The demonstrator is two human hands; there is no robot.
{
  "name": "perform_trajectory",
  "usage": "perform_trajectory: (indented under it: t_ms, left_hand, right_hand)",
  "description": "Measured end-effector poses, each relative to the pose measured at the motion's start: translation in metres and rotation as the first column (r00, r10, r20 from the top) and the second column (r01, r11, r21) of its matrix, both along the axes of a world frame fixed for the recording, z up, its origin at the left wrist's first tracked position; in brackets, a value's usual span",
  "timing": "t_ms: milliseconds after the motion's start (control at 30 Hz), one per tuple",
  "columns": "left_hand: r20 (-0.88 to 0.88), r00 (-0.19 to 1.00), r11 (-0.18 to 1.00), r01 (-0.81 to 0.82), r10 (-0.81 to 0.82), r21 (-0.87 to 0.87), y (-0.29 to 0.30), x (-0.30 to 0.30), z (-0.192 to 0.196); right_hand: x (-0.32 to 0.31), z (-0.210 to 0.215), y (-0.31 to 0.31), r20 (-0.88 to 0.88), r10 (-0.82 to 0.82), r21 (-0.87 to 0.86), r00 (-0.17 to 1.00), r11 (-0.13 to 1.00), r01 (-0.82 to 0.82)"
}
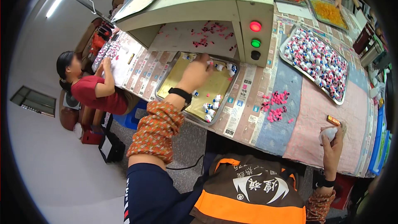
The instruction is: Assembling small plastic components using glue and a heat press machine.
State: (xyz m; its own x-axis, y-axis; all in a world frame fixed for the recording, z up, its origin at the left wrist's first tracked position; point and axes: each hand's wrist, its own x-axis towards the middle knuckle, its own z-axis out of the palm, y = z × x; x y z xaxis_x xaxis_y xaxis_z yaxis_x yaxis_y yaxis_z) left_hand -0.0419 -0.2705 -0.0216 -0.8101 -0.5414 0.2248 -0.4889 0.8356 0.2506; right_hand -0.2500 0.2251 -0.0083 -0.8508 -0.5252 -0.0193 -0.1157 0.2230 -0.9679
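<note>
My left hand (196,75) reaches over a metal tray (166,84) with a yellowish bottom. Its fingertips are close to small white-and-blue pieces (219,66) along the far side; they are blurred, and whether they pinch one does not show. More white pieces (210,107) cluster in the tray's near right corner. At the right, my right hand (333,146) is closed round a whitish, translucent, rounded thing (328,134), whose kind I cannot make out. Just beyond those fingers lies a small orange-and-gold tube (333,120).
A pale green machine (195,6) with lit red and green lamps stands behind the tray, pink bits inside its opening. Loose pink pieces (275,105) lie on the cloth. A full tray (286,56) of white, blue and pink pieces sits right. Another person (99,89) works at left.
</note>
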Motion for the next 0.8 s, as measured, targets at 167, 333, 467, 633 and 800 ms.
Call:
perform_trajectory:
  t_ms: [167, 333, 467, 633, 800]
  left_hand:
    - [-0.22, 0.964, 0.536, 0.108, 0.149, 0.837, 0.082, 0.009, 0.047]
    - [-0.201, 0.978, 0.04, 0.198, 0.06, 0.979, 0.174, 0.021, 0.065]
    - [-0.154, 0.988, -0.042, 0.155, 0.027, 0.987, 0.218, 0.026, 0.057]
    - [-0.116, 0.993, 0.129, 0.113, 0.013, 0.985, 0.251, 0.031, 0.039]
    - [-0.097, 0.995, 0.237, 0.094, 0.001, 0.967, 0.263, 0.034, 0.026]
  right_hand:
    - [0.025, 0.026, -0.014, 0.06, 0.152, -0.029, 0.987, 0.988, -0.15]
    - [0.053, 0.047, -0.034, 0.016, 0.254, -0.059, 0.967, 0.966, -0.253]
    - [0.073, 0.048, -0.045, -0.046, 0.269, -0.281, 0.962, 0.921, -0.27]
    - [0.078, 0.047, -0.047, -0.305, 0.373, -0.205, 0.876, 0.873, -0.443]
    - [0.082, 0.045, -0.052, -0.493, 0.453, -0.01, 0.743, 0.851, -0.526]
